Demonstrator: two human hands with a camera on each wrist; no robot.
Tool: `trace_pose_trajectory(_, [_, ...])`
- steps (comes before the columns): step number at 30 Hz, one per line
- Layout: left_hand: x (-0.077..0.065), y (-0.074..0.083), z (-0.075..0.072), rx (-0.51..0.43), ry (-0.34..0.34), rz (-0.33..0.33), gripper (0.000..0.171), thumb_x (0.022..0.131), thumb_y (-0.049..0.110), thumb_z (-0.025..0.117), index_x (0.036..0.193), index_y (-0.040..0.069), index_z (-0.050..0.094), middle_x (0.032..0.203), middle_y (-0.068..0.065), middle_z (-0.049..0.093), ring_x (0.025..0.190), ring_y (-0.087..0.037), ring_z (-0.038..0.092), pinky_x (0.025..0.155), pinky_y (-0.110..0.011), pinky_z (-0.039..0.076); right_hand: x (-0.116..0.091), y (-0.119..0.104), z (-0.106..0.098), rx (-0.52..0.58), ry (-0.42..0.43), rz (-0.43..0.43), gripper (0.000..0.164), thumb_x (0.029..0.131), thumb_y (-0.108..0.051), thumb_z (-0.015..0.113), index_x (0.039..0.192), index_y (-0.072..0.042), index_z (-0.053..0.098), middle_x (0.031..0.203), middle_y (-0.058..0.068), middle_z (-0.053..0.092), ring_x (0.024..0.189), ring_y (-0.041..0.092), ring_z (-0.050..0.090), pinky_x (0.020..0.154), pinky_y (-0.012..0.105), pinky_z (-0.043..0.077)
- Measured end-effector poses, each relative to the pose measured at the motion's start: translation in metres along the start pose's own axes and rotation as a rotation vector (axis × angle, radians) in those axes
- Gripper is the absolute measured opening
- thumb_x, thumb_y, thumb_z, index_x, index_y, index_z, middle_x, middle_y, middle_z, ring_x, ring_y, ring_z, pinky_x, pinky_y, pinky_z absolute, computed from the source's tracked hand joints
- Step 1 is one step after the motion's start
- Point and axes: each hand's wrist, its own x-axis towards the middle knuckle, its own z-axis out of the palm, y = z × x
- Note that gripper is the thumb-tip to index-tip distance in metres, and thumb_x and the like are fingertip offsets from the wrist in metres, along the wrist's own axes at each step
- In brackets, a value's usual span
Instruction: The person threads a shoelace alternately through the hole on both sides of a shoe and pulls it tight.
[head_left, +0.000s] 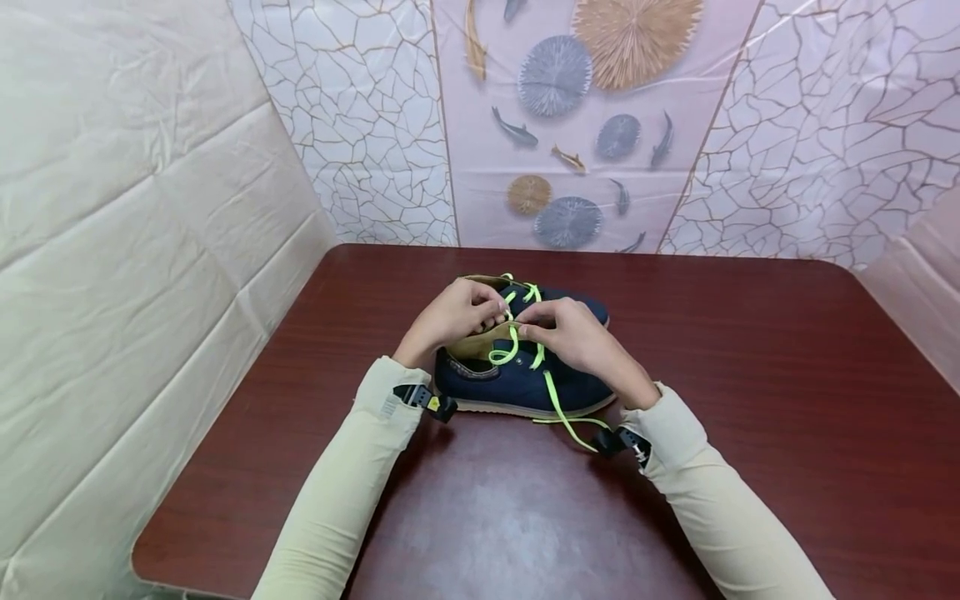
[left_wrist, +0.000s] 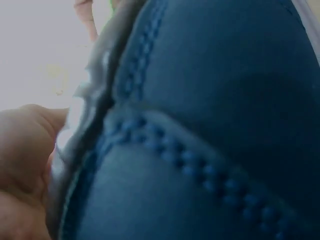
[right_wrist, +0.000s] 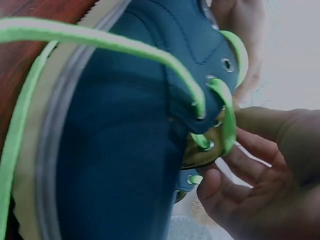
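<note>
A navy shoe with a tan lining lies on the table, toe to the right. Its neon yellow-green shoelace runs through the eyelets, and one end trails over the front side onto the table. My left hand pinches the lace above the shoe's opening. Close beside it, my right hand pinches the tan tongue between thumb and fingers. Stitched blue side panels fill most of the left wrist view, hiding the left fingertips there.
Behind the near shoe stands a second navy shoe, also laced in neon and partly hidden by my hands. The reddish-brown table extends to both sides. A patterned wall covering hangs at its back edge, pale cloth on the left.
</note>
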Motion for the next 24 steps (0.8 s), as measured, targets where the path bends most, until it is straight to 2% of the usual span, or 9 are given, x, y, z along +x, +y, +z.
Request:
trace_pose_trajectory(2, [0.001,0.002,-0.001,-0.027,0.077,-0.005,0.025,0.110,0.016,0.059,0.098,0.004,0.077,0.085,-0.005,0.071,0.078,-0.022,0.066,0.069,-0.026,0.054,0.002,0.001,0.001,0.003,0.003,-0.004,0.019,0.105,-0.019,0.068,0.118,-0.011,0.080,0.116,0.007,0.078,0.113,0.028,0.070,0.090,0.047,0.055])
trace_pose_trajectory(6, [-0.001,0.006,-0.009,-0.104,0.259,-0.004,0.023,0.109,0.017,0.061,0.102,0.004,0.078,0.091,-0.012,0.075,0.083,-0.033,0.069,0.067,-0.030,0.056,0.003,0.003,0.001,0.005,0.011,-0.003,0.016,0.103,-0.018,0.071,0.113,-0.011,0.082,0.112,0.006,0.079,0.115,0.029,0.070,0.091,0.047,0.056])
trace_pose_trajectory(8, [-0.003,0.008,-0.014,-0.150,0.343,0.003,0.021,0.108,0.016,0.062,0.104,0.003,0.078,0.093,-0.014,0.076,0.080,-0.030,0.069,0.066,-0.029,0.056,0.004,0.004,0.002,0.007,0.005,-0.004,0.016,0.103,-0.019,0.071,0.113,-0.011,0.082,0.112,0.006,0.079,0.115,0.029,0.070,0.091,0.047,0.056])
trace_pose_trajectory(12, [-0.008,0.010,-0.027,-0.243,0.485,0.031,0.021,0.107,0.016,0.064,0.106,0.001,0.078,0.095,-0.019,0.075,0.069,-0.015,0.062,0.061,-0.027,0.055,0.004,0.006,0.002,0.026,-0.009,0.007,0.016,0.103,-0.018,0.072,0.113,-0.011,0.082,0.110,0.005,0.079,0.114,0.028,0.070,0.092,0.046,0.056])
trace_pose_trajectory(15, [-0.012,0.011,-0.035,-0.273,0.583,0.057,0.022,0.107,0.018,0.065,0.106,0.000,0.078,0.092,-0.017,0.075,0.065,-0.013,0.060,0.058,-0.025,0.053,0.004,0.007,0.002,0.046,-0.021,0.015,0.016,0.103,-0.018,0.071,0.113,-0.011,0.081,0.109,0.004,0.079,0.112,0.026,0.070,0.092,0.046,0.055])
trace_pose_trajectory(19, [-0.015,0.011,-0.040,-0.242,0.650,0.068,0.025,0.107,0.022,0.066,0.107,0.001,0.079,0.088,-0.010,0.076,0.064,-0.012,0.061,0.057,-0.021,0.051,0.003,0.008,0.002,0.057,-0.040,0.025,0.017,0.104,-0.018,0.070,0.115,-0.011,0.081,0.110,0.004,0.079,0.111,0.025,0.070,0.092,0.045,0.055])
trace_pose_trajectory(24, [-0.016,0.013,-0.042,-0.225,0.690,0.093,0.024,0.107,0.022,0.066,0.106,0.001,0.079,0.089,-0.012,0.076,0.061,-0.013,0.061,0.058,-0.024,0.053,0.004,0.009,0.000,0.052,-0.050,0.023,0.017,0.104,-0.019,0.070,0.114,-0.013,0.081,0.112,0.004,0.078,0.112,0.026,0.070,0.094,0.047,0.055])
